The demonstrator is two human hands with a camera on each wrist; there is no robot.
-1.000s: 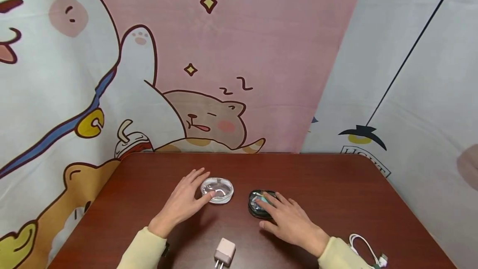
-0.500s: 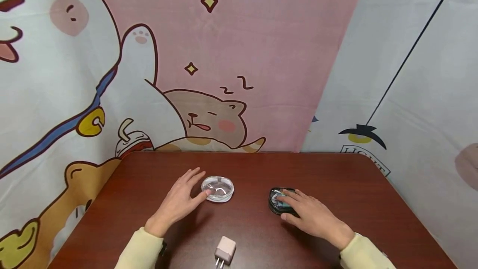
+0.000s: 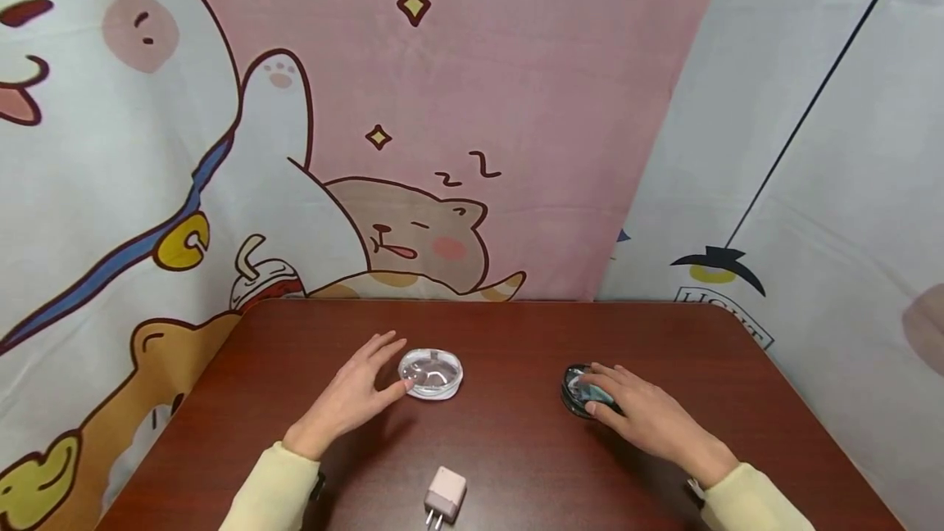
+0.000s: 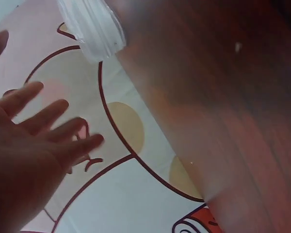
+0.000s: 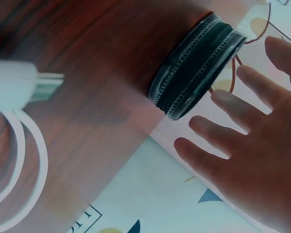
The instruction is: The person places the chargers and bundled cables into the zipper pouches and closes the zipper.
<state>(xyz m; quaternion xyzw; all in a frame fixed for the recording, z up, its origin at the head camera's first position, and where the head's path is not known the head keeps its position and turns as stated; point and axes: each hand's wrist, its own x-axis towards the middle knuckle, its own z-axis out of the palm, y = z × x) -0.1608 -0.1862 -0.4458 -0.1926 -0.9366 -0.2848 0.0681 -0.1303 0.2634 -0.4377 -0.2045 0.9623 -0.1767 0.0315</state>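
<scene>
- Fingers of the left hand are wide and relaxed, holding nothing; its arm enters from 7 o'clock in a pale yellow sleeve, fingers aimed toward 1 o'clock.
- The left thumb points toward 2 o'clock and overlaps the near-left rim of the clear case in the head view; whether it touches, I cannot tell.
- The right hand reaches in from 5 o'clock, fingers fairly straight and parted, pointing toward 10 o'clock over the dark case; how firmly they press, I cannot tell.
- On the table, the dark case lies at the clear one's 3 o'clock, well apart; the right wrist view shows two zip seams round its side.
- At the clear case's 6 o'clock sits the pale pink charger, prongs toward 7 o'clock.
- A white cable with a metal-tipped plug shows in the right wrist view.
- Compared with a second ago, the right hand and dark case are farther toward 3 o'clock, widening the gap between cases.
- The left hand sits slightly farther back, its thumb covering less of the clear case; that case and the charger keep nearly the same places.
</scene>
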